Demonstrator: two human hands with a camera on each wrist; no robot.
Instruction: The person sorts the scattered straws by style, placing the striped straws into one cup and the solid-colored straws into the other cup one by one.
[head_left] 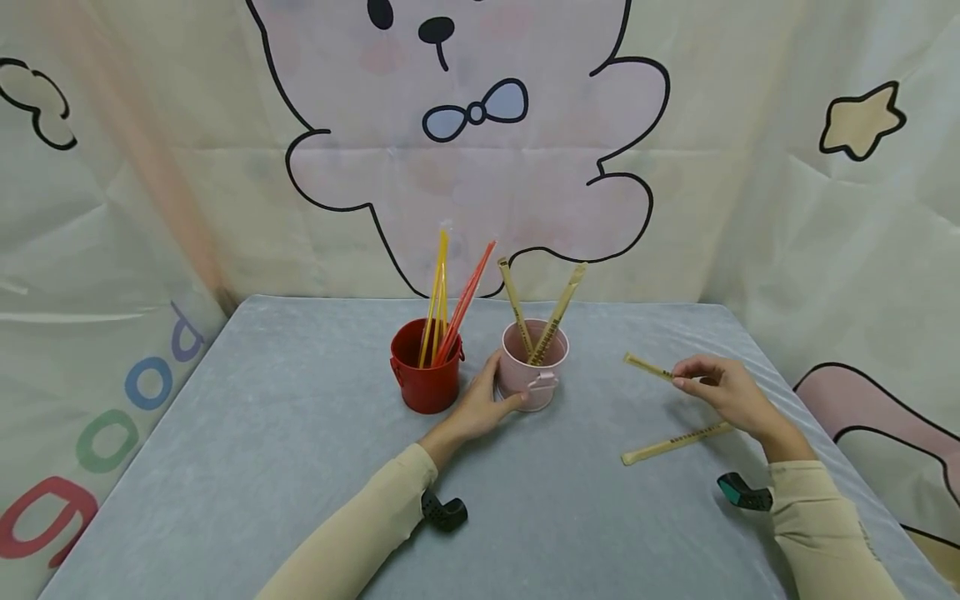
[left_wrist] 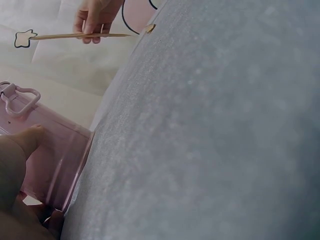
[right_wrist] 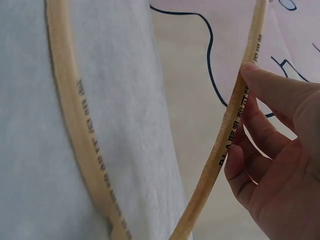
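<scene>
My left hand (head_left: 480,407) grips the small pink metal bucket (head_left: 517,377) low on its side, thumb across the front. Two paper-wrapped straws (head_left: 557,315) lean apart inside that bucket. Over to the right, my right hand (head_left: 726,393) pinches another paper-wrapped straw (head_left: 645,364) between thumb and fingers, held above the table. Printed lettering runs along this straw (right_wrist: 220,150) in the right wrist view. A further wrapped straw (head_left: 667,447) lies on the cloth below the right hand, its right end close under the wrist.
Left of the pink bucket stands a red bucket (head_left: 426,392) holding thin yellow sticks (head_left: 437,287) and red sticks (head_left: 471,287). Pale blue-grey cloth (head_left: 300,400) covers the table. A printed curtain (head_left: 225,167) hangs behind and at both sides.
</scene>
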